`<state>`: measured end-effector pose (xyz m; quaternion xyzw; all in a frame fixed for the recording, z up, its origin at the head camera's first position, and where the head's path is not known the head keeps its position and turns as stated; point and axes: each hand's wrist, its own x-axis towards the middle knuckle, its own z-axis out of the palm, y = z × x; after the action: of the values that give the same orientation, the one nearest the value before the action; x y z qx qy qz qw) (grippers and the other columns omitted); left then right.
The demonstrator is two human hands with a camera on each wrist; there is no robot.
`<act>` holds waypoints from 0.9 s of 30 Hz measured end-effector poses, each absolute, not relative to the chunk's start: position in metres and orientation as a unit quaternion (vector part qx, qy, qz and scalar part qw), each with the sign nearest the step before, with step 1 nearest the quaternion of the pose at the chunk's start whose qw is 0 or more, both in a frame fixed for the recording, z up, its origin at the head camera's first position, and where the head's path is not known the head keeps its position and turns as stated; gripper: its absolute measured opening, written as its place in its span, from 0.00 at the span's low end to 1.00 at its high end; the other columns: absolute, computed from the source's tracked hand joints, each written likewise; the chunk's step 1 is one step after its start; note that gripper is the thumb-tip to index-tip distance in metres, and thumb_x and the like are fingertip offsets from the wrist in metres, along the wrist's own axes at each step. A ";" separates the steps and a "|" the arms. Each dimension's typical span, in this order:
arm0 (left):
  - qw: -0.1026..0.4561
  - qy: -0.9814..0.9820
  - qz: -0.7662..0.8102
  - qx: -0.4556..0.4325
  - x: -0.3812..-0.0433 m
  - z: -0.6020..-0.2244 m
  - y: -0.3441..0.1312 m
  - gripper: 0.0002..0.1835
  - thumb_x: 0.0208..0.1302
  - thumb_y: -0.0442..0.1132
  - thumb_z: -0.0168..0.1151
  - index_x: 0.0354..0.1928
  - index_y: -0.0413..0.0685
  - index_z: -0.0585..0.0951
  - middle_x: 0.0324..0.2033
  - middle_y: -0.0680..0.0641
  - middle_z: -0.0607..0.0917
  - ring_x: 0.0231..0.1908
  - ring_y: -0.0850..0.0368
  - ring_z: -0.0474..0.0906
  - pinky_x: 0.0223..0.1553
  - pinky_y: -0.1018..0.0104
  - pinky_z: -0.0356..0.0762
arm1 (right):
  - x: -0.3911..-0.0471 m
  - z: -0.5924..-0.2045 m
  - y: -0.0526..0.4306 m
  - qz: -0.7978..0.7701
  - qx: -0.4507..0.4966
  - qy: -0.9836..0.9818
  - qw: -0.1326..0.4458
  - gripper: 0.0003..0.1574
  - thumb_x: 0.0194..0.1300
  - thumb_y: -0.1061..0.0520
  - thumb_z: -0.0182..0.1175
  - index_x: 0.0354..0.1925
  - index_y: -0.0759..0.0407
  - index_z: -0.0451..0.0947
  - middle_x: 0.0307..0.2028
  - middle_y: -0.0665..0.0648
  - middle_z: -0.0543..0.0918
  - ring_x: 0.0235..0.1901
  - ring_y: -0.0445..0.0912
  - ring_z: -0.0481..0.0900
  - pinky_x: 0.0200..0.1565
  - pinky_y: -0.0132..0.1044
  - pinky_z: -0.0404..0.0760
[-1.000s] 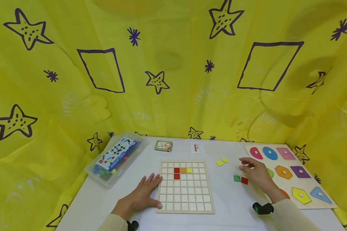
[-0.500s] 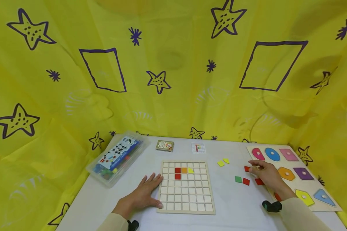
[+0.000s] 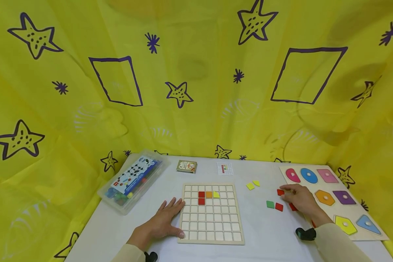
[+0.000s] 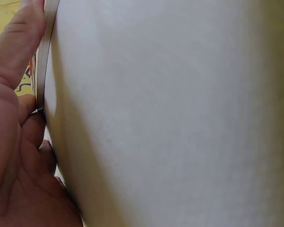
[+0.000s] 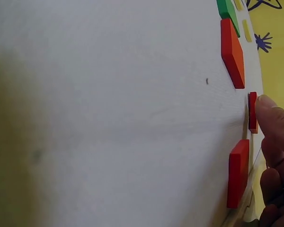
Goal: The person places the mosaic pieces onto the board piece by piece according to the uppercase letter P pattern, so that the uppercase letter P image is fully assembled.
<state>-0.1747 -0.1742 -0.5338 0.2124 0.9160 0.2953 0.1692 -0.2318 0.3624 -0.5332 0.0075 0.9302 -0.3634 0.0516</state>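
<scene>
Presently, the head view shows your left hand [image 3: 162,221], fingers spread, touching the board [image 3: 210,217], and your right hand [image 3: 299,200] at a red tile [image 3: 280,191], right of it. The left wrist view shows contact along the board's edge. In the right wrist view, your thumb [image 5: 275,124] is at this tile; whether you pinch it, I cannot tell.

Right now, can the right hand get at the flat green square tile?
Probably yes: the green tile lies uncovered close to the right hand, though that hand touches a red square tile.
</scene>
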 end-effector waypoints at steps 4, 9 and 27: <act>0.171 0.915 0.297 0.213 -0.175 -0.534 -0.174 0.62 0.49 0.57 0.82 0.82 0.43 0.60 0.83 0.40 0.58 0.84 0.36 0.43 0.83 0.35 0.32 | -0.233 -0.534 0.361 -0.346 0.008 0.937 0.048 0.27 0.71 0.57 0.66 0.65 0.66 0.80 0.62 0.76 0.76 0.55 0.66 0.70 0.50 0.54 0.81; 0.170 0.914 0.299 0.215 -0.175 -0.534 -0.175 0.62 0.49 0.57 0.82 0.82 0.42 0.60 0.82 0.39 0.58 0.84 0.36 0.43 0.83 0.35 0.32 | -0.234 -0.533 0.359 -0.334 0.011 0.941 0.049 0.26 0.71 0.59 0.66 0.63 0.67 0.80 0.60 0.76 0.78 0.55 0.67 0.72 0.52 0.59 0.82; 0.169 0.916 0.292 0.215 -0.176 -0.536 -0.176 0.62 0.49 0.59 0.81 0.83 0.43 0.60 0.83 0.41 0.58 0.84 0.37 0.44 0.83 0.36 0.32 | -0.236 -0.531 0.355 -0.334 0.032 0.941 0.039 0.26 0.71 0.56 0.67 0.62 0.67 0.78 0.50 0.70 0.82 0.47 0.60 0.74 0.39 0.37 0.78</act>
<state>-0.1765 -0.1755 -0.5358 0.2149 0.9164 0.2922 0.1693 -0.2362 0.3554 -0.5306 0.0316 0.9414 -0.3337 0.0388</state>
